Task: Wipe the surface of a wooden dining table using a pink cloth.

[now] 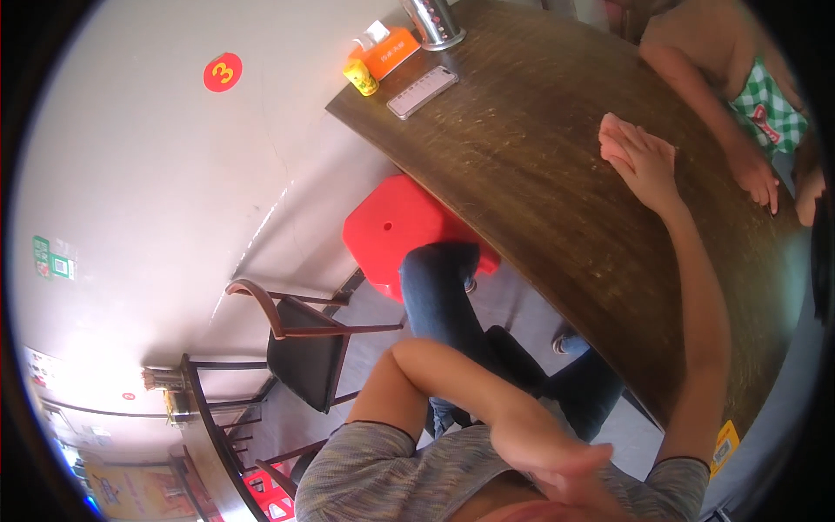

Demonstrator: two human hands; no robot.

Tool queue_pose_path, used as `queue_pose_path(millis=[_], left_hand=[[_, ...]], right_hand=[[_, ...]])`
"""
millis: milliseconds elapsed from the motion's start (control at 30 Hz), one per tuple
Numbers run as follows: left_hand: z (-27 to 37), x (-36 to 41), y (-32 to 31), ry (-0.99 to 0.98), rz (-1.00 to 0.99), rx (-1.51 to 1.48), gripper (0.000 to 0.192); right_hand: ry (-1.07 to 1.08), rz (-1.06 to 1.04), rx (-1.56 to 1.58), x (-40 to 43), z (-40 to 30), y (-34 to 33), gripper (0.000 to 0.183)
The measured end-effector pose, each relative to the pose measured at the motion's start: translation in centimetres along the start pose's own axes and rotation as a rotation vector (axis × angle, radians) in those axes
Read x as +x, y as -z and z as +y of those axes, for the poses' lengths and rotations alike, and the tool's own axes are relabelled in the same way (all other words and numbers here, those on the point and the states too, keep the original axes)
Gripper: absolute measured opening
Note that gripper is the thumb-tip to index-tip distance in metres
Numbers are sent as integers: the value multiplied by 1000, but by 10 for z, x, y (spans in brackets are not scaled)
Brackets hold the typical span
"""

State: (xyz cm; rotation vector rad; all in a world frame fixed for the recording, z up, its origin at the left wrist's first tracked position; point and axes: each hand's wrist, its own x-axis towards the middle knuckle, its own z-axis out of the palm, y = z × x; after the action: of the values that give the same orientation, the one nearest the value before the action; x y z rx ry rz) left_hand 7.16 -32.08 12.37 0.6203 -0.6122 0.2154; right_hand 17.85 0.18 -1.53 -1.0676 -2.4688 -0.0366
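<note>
My right hand (642,166) lies flat on a folded pink cloth (611,134), pressing it to the dark wooden table (522,130). The fingers spread over the cloth, and its edges show around them. My left arm is bent across my chest. My left hand (548,450) is raised near my chin, blurred and partly out of sight at the bottom, so its fingers are hard to make out. A smartphone (423,92) with a lit screen rests near the table's far left corner.
Beside the phone are a yellow can (361,77), an orange tissue box (391,52) and a metal cylinder (434,23). Another person's hand (753,176) touches the table at right. A red plastic stool (391,228) and a chair (303,352) stand left of the table, near the wall (163,163).
</note>
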Motion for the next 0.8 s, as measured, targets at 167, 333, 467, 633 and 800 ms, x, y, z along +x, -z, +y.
queue_pose_path(millis=[167, 333, 467, 633, 800], left_hand=[[-27, 22, -11, -596, 40, -558, 100], [-8, 10, 0, -560, 50, -314, 113], [35, -16, -7, -154, 418, -497, 114], [46, -16, 36, -278, 1, 235, 103], [15, 17, 29, -277, 68, -313, 84]], right_hand=[[37, 39, 10, -1, -2, 0, 45], [67, 17, -4, -1, 3, -1, 47], [99, 52, -2, -1, 3, -2, 46], [91, -12, -8, 2, 2, 5, 46], [92, -33, 66, 4, 1, 6, 45]])
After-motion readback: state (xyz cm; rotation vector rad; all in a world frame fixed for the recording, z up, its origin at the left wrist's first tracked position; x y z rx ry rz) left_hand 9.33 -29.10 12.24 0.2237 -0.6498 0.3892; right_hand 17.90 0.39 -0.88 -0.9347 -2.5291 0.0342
